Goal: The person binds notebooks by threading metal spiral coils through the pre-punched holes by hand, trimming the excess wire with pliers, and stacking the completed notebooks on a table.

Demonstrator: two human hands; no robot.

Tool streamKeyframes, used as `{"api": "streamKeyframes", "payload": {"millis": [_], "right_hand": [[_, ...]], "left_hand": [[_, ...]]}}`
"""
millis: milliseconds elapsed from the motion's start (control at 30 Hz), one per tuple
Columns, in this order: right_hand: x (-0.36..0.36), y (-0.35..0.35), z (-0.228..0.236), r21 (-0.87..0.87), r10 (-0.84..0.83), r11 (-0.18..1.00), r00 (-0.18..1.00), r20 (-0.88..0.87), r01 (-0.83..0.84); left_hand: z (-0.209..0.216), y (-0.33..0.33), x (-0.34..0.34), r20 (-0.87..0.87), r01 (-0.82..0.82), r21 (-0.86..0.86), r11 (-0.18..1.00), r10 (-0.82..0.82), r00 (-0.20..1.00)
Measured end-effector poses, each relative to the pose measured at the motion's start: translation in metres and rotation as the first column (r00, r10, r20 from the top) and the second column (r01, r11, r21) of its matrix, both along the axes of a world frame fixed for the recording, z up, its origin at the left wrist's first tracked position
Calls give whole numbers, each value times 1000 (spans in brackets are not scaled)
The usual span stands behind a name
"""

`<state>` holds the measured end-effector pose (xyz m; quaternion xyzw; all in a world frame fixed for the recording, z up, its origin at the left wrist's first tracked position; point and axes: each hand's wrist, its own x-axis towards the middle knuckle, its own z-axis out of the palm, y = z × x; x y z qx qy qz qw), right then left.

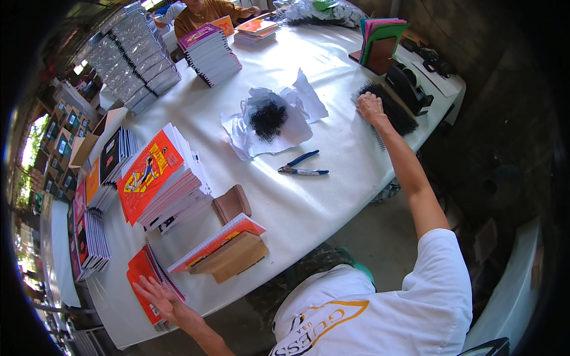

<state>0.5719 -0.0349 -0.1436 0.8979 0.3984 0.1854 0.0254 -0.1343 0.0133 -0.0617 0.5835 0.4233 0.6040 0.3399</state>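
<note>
At the near left, my left hand (161, 301) lies over a small stack of red spiral notebooks (142, 267), its fingers spread and nothing gripped. Across the table my right arm stretches out to a pile of black spiral binding coils (399, 113). Curled together, the fingers of my right hand (371, 108) hold coils at the pile's left end; how many is hidden. Next to the left hand, a red-covered notebook with white pages (219, 240) leans on a brown cardboard stand (237, 258).
A tall stack of red-covered notebooks (154, 172) stands at the left. Blue-handled pliers (303, 165) lie mid-table near crumpled white paper (291, 121) with black bits (268, 120). A black tape dispenser (409, 89) sits behind the coils. Another person (205, 15) works at the far side.
</note>
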Motion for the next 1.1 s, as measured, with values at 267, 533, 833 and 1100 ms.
{"api": "streamKeyframes", "payload": {"millis": [267,533,833,1100], "right_hand": [[3,-7,23,165,113,982,985,-128,-91],[-154,2,122,428,568,792,783,-255,-435],[-345,-6,123,774,871,470,81,-484,-424],[-347,1,114,807,852,464,-64,-519,-365]], "left_hand": [[23,-8,6,-46,-9,73,997,12,999],[59,-17,65,-631,122,282,952,88,771],[51,6,153,-980,385,93,918,17,197],[46,4,151,-942,397,88,913,-54,333]]}}
